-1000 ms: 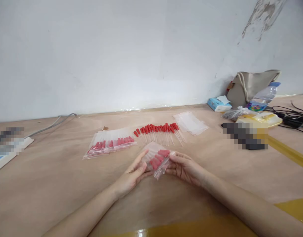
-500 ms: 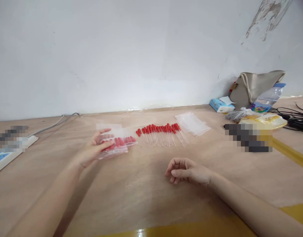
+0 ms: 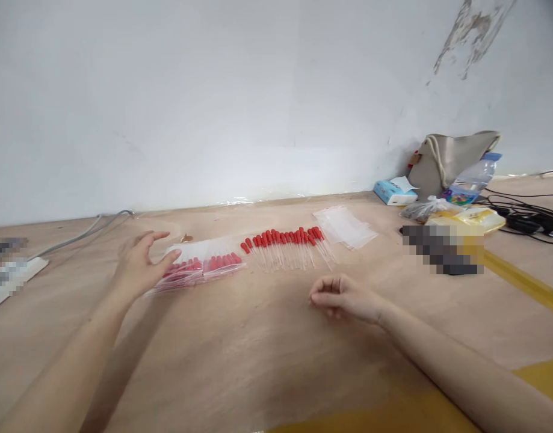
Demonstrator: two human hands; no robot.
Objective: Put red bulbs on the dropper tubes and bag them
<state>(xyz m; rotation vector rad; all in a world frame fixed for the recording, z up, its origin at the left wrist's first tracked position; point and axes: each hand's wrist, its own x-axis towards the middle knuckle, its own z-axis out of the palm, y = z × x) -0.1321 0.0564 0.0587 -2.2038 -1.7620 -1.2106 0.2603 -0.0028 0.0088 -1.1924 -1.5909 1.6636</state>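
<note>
At the left, my left hand (image 3: 143, 264) is spread open beside a pile of clear zip bags (image 3: 195, 282) with red-bulbed droppers inside. Its thumb reaches over the pile's left edge, and nothing is held between the fingers. Right of the pile lies a row of loose droppers (image 3: 283, 240), red bulbs toward the wall and thin clear tubes toward me. Below the row's right end, my right hand (image 3: 343, 297) hovers over the table with fingers curled and thumb tip against the forefinger; nothing shows in it. Flat zip bags (image 3: 346, 227) without droppers lie behind the row's right end.
On the right are a tissue pack (image 3: 395, 192), a grey bag (image 3: 452, 162), a plastic bottle (image 3: 472, 183), a yellow-and-white packet (image 3: 479, 219) and black cables (image 3: 533, 222). A white power strip (image 3: 18, 282) is at far left, its grey cable (image 3: 105, 225) running to the wall.
Both hands held a bag of droppers; my left hand carried it left onto the pile and let go, then drew back leftward. My right hand released the bag and curled its fingers.
</note>
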